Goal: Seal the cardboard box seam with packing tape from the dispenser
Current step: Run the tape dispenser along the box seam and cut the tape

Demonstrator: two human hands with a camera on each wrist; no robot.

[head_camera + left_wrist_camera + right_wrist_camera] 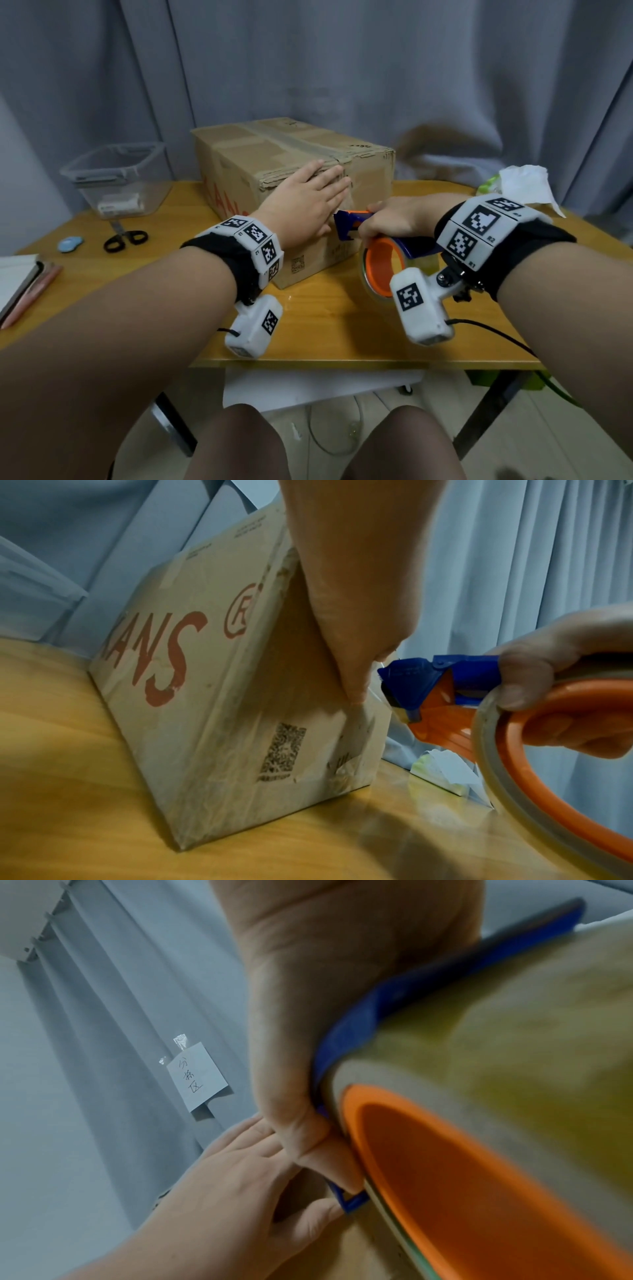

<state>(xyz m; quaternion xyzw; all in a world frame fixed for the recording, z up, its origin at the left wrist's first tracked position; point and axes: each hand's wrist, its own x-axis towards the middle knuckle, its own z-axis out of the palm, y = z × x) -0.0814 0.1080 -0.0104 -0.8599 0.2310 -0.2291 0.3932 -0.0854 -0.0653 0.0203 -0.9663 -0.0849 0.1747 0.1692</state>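
from the head view we look forward and down over both forearms onto the desk (325, 329) and the box (294, 164). the left wrist view sits low by the desk, close to the box (240, 696), facing its near end. the right wrist view looks up, hard against the dispenser (479, 1150). all three share the dispenser and the left hand (305, 205).

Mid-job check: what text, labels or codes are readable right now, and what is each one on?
"ANS" in red, first letters unclear, then a circled "R": side of the cardboard box.
QR-style code on the box's end face: too blurred to read.
Small black print near the box's top edge: too small.
Paper note taped to the curtain: three handwritten Chinese characters, unclear.
"R2" and "R1": right wrist marker band.
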